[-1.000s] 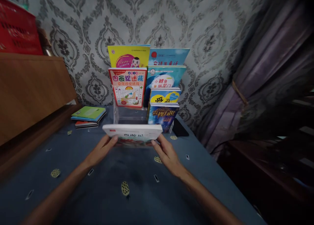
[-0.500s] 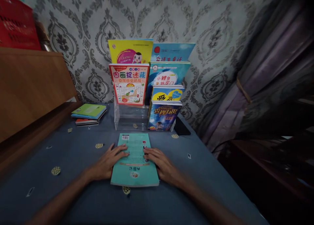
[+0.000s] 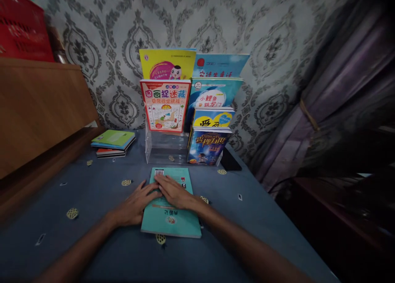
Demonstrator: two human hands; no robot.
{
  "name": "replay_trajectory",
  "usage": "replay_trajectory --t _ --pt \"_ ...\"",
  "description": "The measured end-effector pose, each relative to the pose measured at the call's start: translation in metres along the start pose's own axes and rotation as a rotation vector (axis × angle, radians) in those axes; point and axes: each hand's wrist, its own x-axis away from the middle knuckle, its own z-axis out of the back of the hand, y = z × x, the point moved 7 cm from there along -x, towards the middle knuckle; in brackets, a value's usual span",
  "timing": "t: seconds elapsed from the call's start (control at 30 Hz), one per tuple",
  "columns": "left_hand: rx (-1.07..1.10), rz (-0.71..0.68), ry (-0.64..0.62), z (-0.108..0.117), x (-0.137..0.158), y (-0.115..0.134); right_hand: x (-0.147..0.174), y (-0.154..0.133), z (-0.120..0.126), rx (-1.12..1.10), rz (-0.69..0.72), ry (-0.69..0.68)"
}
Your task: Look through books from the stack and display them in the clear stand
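Observation:
A teal paperback book [image 3: 171, 227] lies flat on the cloth in front of me, its barcode at the far end and its printed title upside down from here. My left hand [image 3: 135, 205] rests over the book's left edge with the fingers stretched onto the cover. Across the cover lies my right hand [image 3: 174, 192], fingers extended, its tips beside my left fingertips near the barcode. Both hands are open, and neither is wrapped round the book. Just beyond it stands a clear stepped book rack [image 3: 166, 145] holding several upright books, among them a dark blue book [image 3: 206, 145] and a red-bordered book [image 3: 166, 106].
At the left lies a small stack of books [image 3: 114, 138] with a green one on top, beside a wooden panel [image 3: 43, 110]. A black phone-like slab [image 3: 231, 160] lies right of the rack. The patterned wall [image 3: 123, 69] and purple curtain [image 3: 290, 122] bound the back.
My right hand has moved left from the book's right edge onto the middle of the cover, next to my left fingers. My left hand and the book have stayed nearly still.

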Motion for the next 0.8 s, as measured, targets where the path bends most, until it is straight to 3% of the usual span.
replay_trajectory --t 0.17,0.33,0.47,0.63,0.8 --pt "-0.014 -0.009 0.019 -0.002 0.000 -0.002 -0.030 0.020 0.000 0.137 -0.082 -0.009" --pt "-0.004 -0.007 -0.003 -0.001 0.001 -0.001 -0.012 0.049 0.019 0.254 -0.298 0.060" --pt "0.003 -0.017 0.008 0.002 0.001 0.001 0.008 0.064 0.023 0.286 -0.370 0.092" --pt "0.000 -0.020 0.030 0.001 0.001 0.000 0.019 0.060 0.019 0.300 -0.369 0.126" --pt "-0.002 -0.003 0.010 -0.001 0.001 -0.002 0.034 0.032 0.014 0.299 -0.314 0.104"
